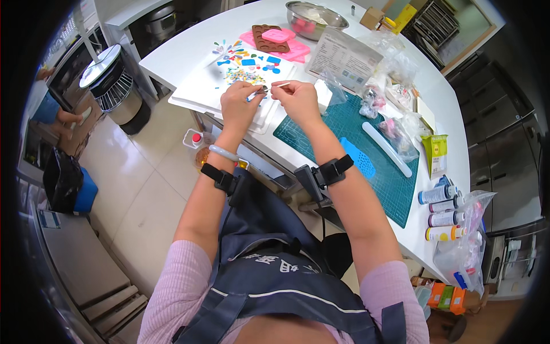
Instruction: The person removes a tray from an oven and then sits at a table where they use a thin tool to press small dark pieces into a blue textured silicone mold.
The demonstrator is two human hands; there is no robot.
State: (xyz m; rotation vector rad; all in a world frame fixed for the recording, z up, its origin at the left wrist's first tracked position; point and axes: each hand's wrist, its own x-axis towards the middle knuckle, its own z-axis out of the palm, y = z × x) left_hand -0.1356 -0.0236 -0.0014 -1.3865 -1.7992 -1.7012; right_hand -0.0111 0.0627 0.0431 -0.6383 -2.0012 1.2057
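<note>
Over the near edge of a white board (pixel 197 92), both hands meet with fingertips close together. My left hand (pixel 238 106) pinches a small dark, shiny piece (pixel 262 90) whose kind is too small to tell. Between the thumb and fingers of my right hand (pixel 300 101) is a thin white stick (pixel 280 85), its tip pointing at that piece. Just beyond lie many tiny coloured bits (pixel 243 75), along with flat blue shapes (pixel 248 62) and a fan of coloured drop-shaped pieces (pixel 229 50).
Right of my hands lies a green cutting mat (pixel 395 198) with a white rolling pin (pixel 387 149) and a blue perforated scraper (pixel 356 157). Behind are a brown mould (pixel 270 39), a steel bowl (pixel 317 20) and a printed sheet (pixel 344 60). Several bottles (pixel 447 219) line the right edge.
</note>
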